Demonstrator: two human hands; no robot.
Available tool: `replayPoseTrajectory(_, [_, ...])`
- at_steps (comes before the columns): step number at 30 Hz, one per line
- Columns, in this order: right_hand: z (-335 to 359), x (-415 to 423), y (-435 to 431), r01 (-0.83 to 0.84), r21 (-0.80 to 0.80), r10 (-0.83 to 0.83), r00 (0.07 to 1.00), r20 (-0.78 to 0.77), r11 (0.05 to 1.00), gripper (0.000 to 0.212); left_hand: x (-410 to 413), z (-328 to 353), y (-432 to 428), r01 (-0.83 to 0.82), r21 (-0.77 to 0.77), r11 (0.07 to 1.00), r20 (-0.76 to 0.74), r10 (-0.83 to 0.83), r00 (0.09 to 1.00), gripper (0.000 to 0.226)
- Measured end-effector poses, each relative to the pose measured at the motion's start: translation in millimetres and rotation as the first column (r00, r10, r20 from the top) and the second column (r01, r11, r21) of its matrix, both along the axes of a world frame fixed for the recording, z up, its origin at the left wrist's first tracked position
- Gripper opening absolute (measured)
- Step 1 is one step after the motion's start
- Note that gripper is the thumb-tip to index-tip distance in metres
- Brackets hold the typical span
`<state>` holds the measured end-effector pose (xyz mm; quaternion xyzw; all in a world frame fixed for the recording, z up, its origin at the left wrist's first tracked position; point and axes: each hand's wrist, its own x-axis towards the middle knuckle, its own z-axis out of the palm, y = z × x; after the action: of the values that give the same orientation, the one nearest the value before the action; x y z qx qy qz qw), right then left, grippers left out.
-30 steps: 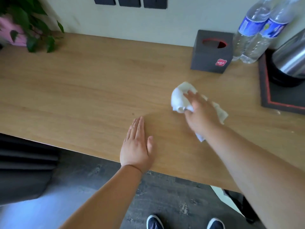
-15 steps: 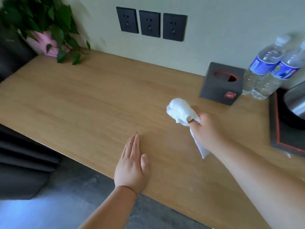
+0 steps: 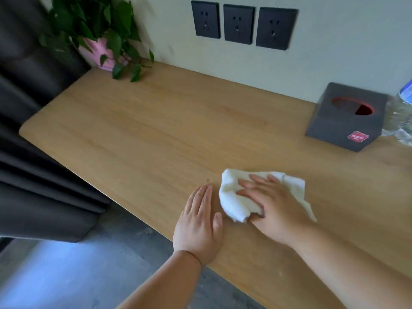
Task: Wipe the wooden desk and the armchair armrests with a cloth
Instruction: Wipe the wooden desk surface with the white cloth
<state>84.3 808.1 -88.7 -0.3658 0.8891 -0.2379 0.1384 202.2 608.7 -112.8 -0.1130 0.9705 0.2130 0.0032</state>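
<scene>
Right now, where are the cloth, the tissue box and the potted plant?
cloth (image 3: 231,197), head view, bunched white left end.
tissue box (image 3: 330,128), head view, dark front face.
potted plant (image 3: 98,50), head view, pink pot.

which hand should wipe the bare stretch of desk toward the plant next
Right. The right hand presses the cloth flat on the desk; the left hand lies flat beside it, holding nothing.

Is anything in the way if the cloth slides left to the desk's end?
Yes: the left hand lies flat on the desk right beside the cloth on that side. Past it only bare wood shows; the plant stands in the far corner.
</scene>
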Motion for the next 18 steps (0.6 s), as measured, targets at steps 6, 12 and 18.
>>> replayPoseTrajectory(6, [15, 38, 14, 0.063, -0.046, -0.056, 0.991, 0.124, 0.997, 0.028, 0, -1, 0, -0.068, 0.033, 0.997, 0.0, 0.068, 0.998, 0.063])
replayPoseTrajectory(12, [57, -20, 25, 0.446, -0.166, -0.389, 0.875, 0.288, 0.88, 0.016, 2, 7, 7, -0.061, 0.005, 0.998, 0.026, 0.061, 0.998, 0.064])
replayPoseTrajectory(18, [86, -124, 2, 0.543, -0.1, -0.541, 0.84, 0.048, 0.834, 0.006, -80, 28, -28, 0.009, -0.087, 0.996, -0.016, -0.01, 1.0, 0.042])
